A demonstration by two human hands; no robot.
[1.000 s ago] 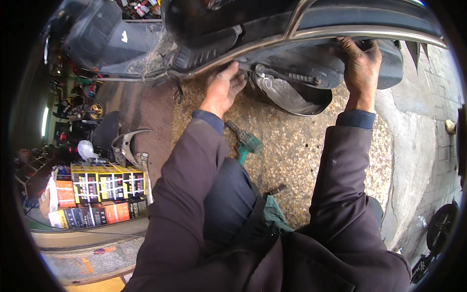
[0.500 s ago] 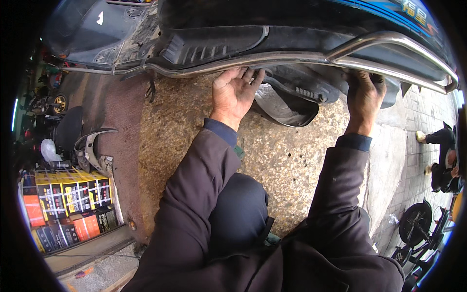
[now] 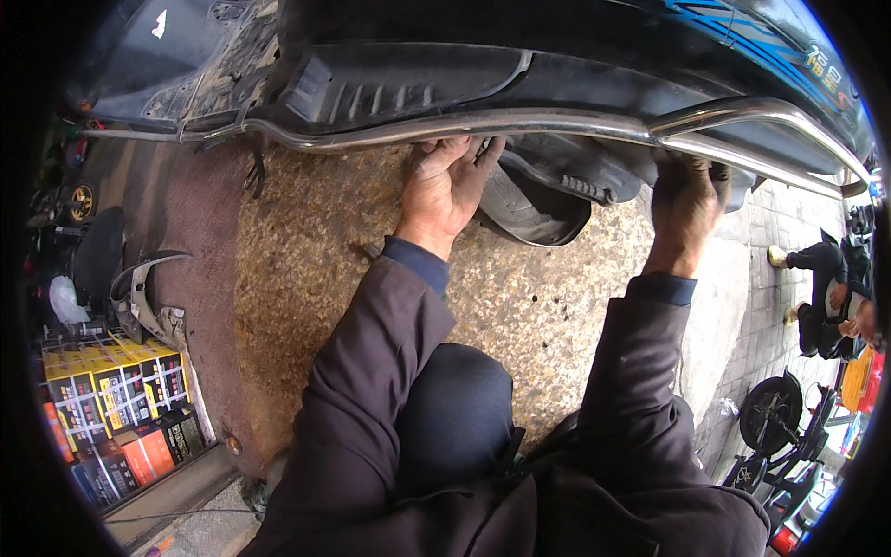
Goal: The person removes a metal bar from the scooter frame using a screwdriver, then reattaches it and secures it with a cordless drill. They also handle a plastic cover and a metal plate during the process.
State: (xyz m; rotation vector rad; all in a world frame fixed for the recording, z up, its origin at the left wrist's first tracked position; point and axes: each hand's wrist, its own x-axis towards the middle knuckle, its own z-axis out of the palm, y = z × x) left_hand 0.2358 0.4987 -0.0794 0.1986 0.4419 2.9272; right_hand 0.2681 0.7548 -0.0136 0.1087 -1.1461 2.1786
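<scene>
A black scooter body (image 3: pixel 575 74) with blue stripes fills the top of the view, with a chrome side bar (image 3: pixel 445 126) along its lower edge. My left hand (image 3: pixel 442 190) reaches up beneath the bar, palm facing me, with fingers bent. The bar hides its fingertips, so what they grip is not visible. Farther right, my right hand (image 3: pixel 689 200) has its back to me and its darkened fingers curl up under the bar, below the looped guard (image 3: pixel 752 107). What they close on is also hidden. Between my hands hangs a dark, curved fender-like part (image 3: pixel 534 209).
Boxes (image 3: pixel 121 390) bound with straps are stacked at the left, near a loose grey curved part (image 3: pixel 139 297). Speckled floor (image 3: pixel 316 260) lies below. At the right are a person's dark-clothed legs (image 3: pixel 821 283) and a small black two-wheeler (image 3: pixel 775 418).
The chrome bar sits slightly lower in view, its right joint farther right. The floor, boxes and person have shifted left in the picture. Both hands stay under the bar.
</scene>
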